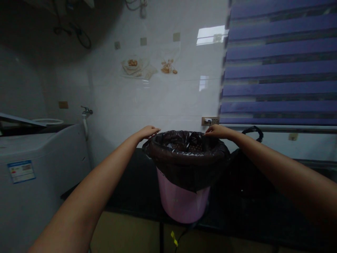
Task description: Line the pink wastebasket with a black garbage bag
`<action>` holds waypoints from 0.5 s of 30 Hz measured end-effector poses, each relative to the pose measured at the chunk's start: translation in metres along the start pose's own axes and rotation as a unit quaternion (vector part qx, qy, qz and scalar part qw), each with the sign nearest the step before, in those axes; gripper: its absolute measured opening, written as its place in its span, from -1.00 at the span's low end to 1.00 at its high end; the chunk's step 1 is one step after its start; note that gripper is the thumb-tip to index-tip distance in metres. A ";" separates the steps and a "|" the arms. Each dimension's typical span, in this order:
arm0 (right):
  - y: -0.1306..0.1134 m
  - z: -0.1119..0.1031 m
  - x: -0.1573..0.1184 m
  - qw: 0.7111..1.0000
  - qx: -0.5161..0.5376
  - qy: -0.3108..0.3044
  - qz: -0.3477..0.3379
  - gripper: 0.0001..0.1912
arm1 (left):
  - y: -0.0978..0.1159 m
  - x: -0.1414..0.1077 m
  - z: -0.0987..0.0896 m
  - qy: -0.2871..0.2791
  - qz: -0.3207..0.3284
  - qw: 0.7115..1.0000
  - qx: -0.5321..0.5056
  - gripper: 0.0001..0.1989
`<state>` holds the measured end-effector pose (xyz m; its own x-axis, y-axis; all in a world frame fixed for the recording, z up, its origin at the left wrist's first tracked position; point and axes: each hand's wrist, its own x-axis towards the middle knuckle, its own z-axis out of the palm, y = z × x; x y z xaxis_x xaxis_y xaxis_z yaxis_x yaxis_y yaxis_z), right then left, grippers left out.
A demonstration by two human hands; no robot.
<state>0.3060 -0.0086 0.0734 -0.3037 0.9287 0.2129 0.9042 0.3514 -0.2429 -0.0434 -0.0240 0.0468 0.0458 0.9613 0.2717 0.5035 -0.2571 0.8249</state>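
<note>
A pink trash bin (181,202) stands upright on the dark countertop. A black trash bag (189,168) lines it, its top folded outward over the rim and hanging down the outside. At the rim's far left, my left hand (149,132) has its fingers closed on the bag's edge. My right hand (218,131) pinches the edge at the far right side of the rim. Some fingertips of both hands are hidden behind the plastic. Inside the bin, the bag lies loosely against the walls.
A dark bag with a looped handle (253,131) sits on the countertop (126,189) under my right forearm. On the left are a white washing machine (39,151) and a wall tap (86,111). Behind are a wall socket (210,121) and purple striped blinds (281,66).
</note>
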 end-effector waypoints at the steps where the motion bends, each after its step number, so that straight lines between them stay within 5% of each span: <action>1: -0.001 -0.002 -0.003 1.000 -0.022 -0.003 0.004 -0.69 | 0.003 -0.001 -0.001 0.006 -0.011 1.000 0.026 -0.80; 7: -0.020 -0.011 -0.023 0.990 -0.136 -0.006 0.039 -0.64 | 0.031 -0.016 -0.002 -0.013 -0.047 0.988 0.145 -0.72; 10: -0.033 -0.013 -0.032 0.986 -0.160 -0.008 0.055 -0.63 | 0.046 -0.029 0.000 -0.044 -0.085 0.957 0.273 -0.65; 15: -0.035 -0.011 -0.030 0.988 -0.140 -0.007 0.065 -0.69 | 0.058 -0.042 0.007 -0.061 -0.111 0.945 0.301 -0.81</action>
<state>0.2865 -0.0498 0.0856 -0.1825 0.9660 0.1833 0.9828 0.1847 0.0050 -0.0104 -0.0785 0.0799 -0.0380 0.9986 0.0358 0.9105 0.0199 0.4129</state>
